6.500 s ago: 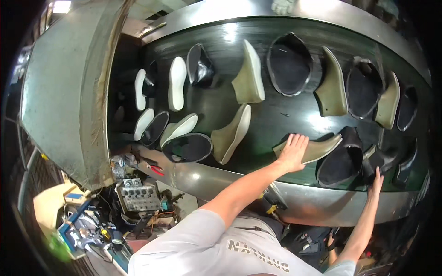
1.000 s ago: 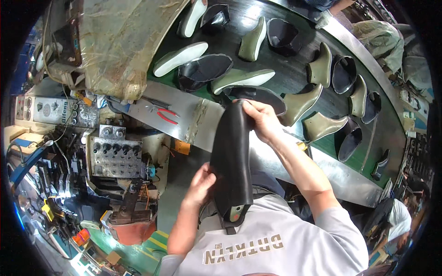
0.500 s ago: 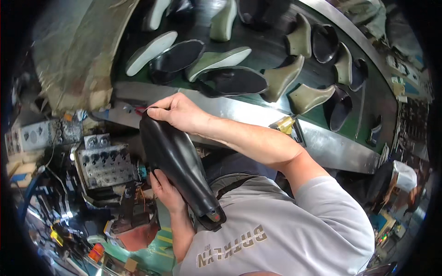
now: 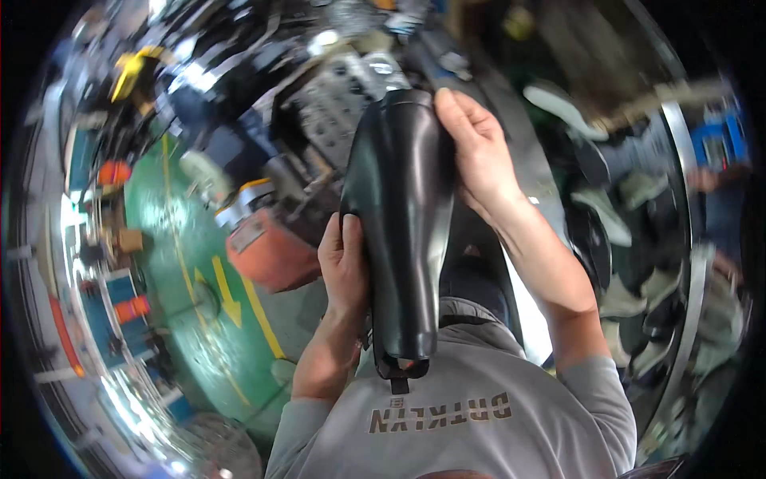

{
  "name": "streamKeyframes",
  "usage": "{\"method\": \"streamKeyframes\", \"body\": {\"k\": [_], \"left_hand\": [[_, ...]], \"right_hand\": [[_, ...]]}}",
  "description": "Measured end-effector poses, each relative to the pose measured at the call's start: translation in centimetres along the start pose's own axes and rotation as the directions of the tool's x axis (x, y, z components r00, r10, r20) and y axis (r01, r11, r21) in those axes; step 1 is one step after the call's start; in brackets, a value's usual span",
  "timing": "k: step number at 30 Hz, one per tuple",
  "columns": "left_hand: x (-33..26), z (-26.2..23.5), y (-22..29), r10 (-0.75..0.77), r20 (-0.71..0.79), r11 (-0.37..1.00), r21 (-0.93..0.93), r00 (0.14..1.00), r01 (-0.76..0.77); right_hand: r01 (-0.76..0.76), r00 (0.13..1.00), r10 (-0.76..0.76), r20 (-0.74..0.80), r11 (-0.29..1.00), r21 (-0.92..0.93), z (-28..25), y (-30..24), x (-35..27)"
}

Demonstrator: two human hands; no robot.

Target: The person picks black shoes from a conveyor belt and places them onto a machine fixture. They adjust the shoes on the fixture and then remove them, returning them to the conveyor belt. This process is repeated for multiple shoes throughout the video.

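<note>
Head view: a black boot stands out in front of the grey shirt, its wide end away from the body and its narrow end near the chest. The right hand pinches its far right edge; the left hand closes on its left side, thumb on top. Left lies a green floor with a yellow arrow; right, blurred shoes.
</note>
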State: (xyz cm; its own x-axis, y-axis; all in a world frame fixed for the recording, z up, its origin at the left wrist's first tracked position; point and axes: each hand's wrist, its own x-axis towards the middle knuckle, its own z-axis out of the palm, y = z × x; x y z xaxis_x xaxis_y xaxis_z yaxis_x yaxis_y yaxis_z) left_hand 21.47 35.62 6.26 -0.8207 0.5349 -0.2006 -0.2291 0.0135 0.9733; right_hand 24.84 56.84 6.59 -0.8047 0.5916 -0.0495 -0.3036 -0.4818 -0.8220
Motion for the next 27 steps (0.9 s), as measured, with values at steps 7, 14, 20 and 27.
{"method": "streamKeyframes", "body": {"k": [7,14,20,27], "left_hand": [[2.7,-13.1,5.9,0.117,-0.306,0.97,-0.169,0.945,-0.175],[2.1,-27.0,8.2,0.11,-0.593,0.957,-0.154,0.798,-0.247],[4.9,-35.1,8.9,0.041,-0.568,0.896,-0.343,0.822,-0.282],[10.2,-36.1,8.3,-0.039,-0.51,0.842,-0.48,0.859,-0.247]], "right_hand": [[-0.097,0.936,0.143,0.321,0.983,-0.156,13.8,5.7,5.7],[-0.034,0.978,0.072,0.197,0.981,-0.19,21.4,17.9,17.7],[-0.402,0.86,0.448,0.243,0.89,-0.217,30.4,19.8,22.5],[-0.082,0.991,0.087,0.102,0.995,-0.049,29.5,22.6,19.2]]}}
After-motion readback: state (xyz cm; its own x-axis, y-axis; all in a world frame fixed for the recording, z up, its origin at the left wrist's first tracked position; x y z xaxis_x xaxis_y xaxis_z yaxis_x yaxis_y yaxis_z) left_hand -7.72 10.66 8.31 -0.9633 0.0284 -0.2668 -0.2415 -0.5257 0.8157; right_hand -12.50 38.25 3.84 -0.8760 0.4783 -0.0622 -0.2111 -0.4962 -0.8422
